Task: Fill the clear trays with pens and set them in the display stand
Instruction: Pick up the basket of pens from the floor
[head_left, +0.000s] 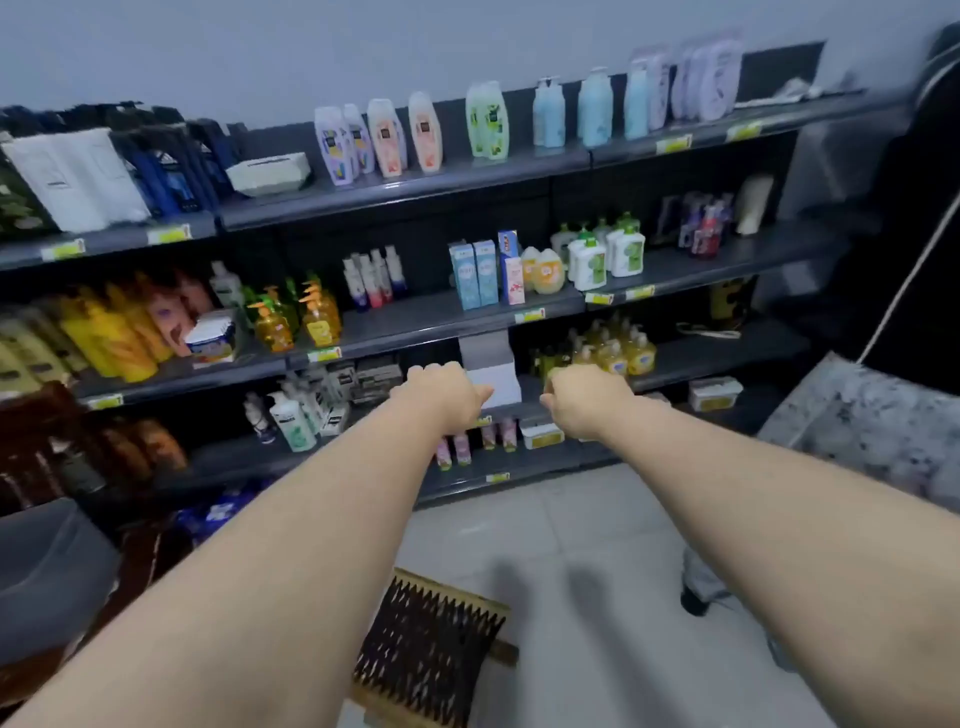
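Head view, shop aisle. Both forearms are stretched out toward the dark shelving (727, 353).

- Left hand (441, 397): back of the hand faces the camera and the fingers bend away over the knuckles. It overlaps the lower left front of a white stepped stand (493, 371). Whether it grips the stand or only touches it cannot be told.
- Right hand (584, 400): just beside the stand on its right, with a narrow gap showing between them. The fingers are folded out of sight, so their state cannot be told; nothing is visibly held.
- The white stepped stand sits on the third shelf down, between stacked dark boxes (374, 379) and yellow soap bottles (618, 353). It is judged to be the display stand, but the frame is soft and this is unconfirmed.
- No clear trays and no pens are seen anywhere in view.

Judgement on step: very early. The hands bracket the stand as if to take hold of it, and no filling or loading shows.

Judgement on next move: it calls for a two-sided hold on the stand, with the right hand closing the gap to its right wall. The stand should then come out level, since the neighbouring soap bottles stand close and could tip. The trays and pens have yet to be located.
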